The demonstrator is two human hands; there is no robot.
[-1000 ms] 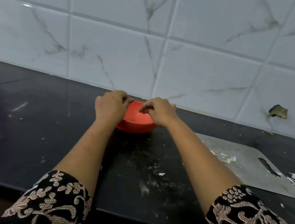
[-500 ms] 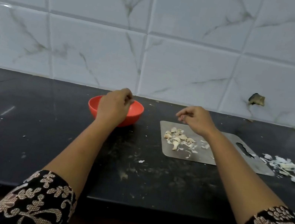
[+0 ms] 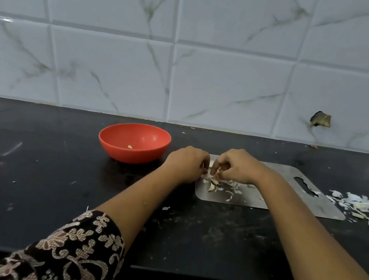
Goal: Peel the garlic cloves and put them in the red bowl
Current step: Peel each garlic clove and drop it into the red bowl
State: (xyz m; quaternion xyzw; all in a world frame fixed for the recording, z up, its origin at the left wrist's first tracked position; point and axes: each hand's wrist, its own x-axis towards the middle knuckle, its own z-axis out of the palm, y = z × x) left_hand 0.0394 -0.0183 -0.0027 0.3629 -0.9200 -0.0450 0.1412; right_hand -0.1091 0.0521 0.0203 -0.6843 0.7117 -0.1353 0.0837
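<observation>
Both left hand point(image 3: 187, 163) and right hand point(image 3: 239, 166) have fingers curled, tips down in the cloves point(image 3: 211, 186) on the board point(image 3: 290, 201); can't tell what either pinches. Risk: loose skin point(image 3: 228, 197) sticks to a clove and rides into the bowl point(image 3: 133, 142), just left of the left hand. Cloves small, pale, papery; one already in the bowl.

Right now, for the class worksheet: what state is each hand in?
Left hand: fingers curled at the garlic cloves; whether it holds one cannot be told.
Right hand: pinching one of them on the cutting board.
</observation>
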